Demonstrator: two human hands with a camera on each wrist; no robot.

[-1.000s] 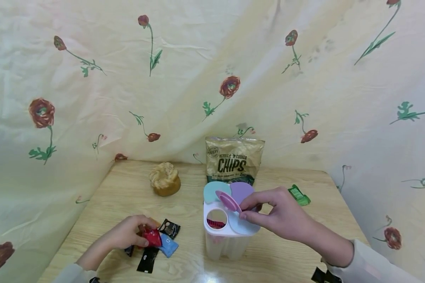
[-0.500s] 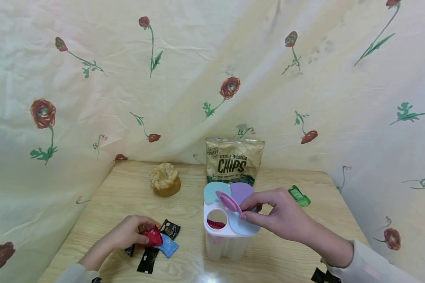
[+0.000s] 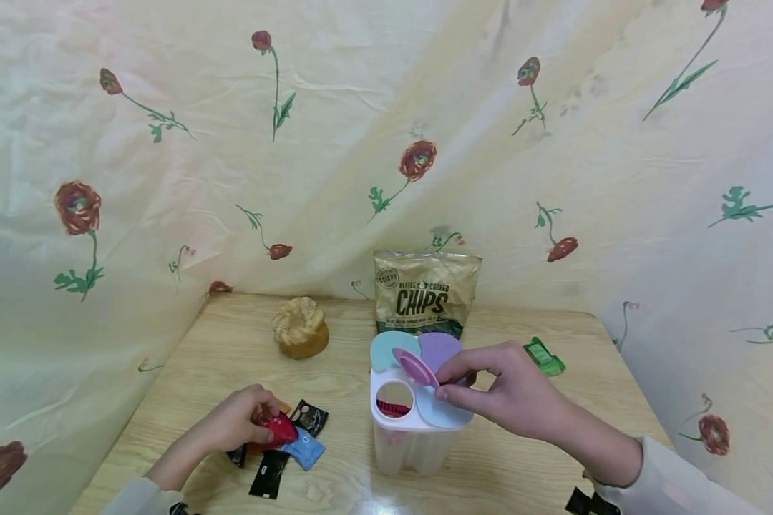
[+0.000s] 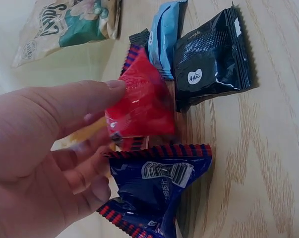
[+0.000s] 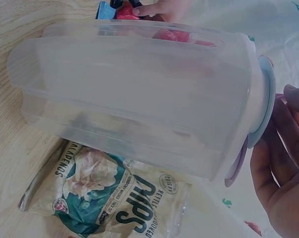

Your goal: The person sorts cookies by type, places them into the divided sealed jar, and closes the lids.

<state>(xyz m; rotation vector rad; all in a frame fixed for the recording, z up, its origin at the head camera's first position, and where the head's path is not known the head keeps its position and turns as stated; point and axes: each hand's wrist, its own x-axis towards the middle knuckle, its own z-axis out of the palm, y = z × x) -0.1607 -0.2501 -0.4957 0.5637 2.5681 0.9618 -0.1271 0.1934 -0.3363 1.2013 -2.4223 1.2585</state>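
Note:
My left hand (image 3: 235,422) pinches a small red wrapped packet (image 4: 144,99) at the left of the table; the thumb lies on its near side and the fingers are partly hidden behind it. Around it lie a dark blue packet (image 4: 156,183), a light blue packet (image 3: 305,449) and black packets (image 3: 269,473). With thumb and fingers my right hand (image 3: 509,390) grips a raised pink lid (image 3: 415,367) on a clear, tall container (image 5: 139,94). Below that lid is a round opening, and a red packet (image 3: 393,408) shows inside. The container stands upright under its white top.
Behind the container a chips bag (image 3: 425,293) stands upright. A braided-looking bun (image 3: 300,327) sits at the back left, and a green packet (image 3: 545,356) lies on the right. A flowered cloth (image 3: 335,129) hangs behind the wooden table (image 3: 348,379).
My left hand has lifted slightly, and the red packet it holds has shifted a little to the right. The right hand, pink lid and container stay in place.

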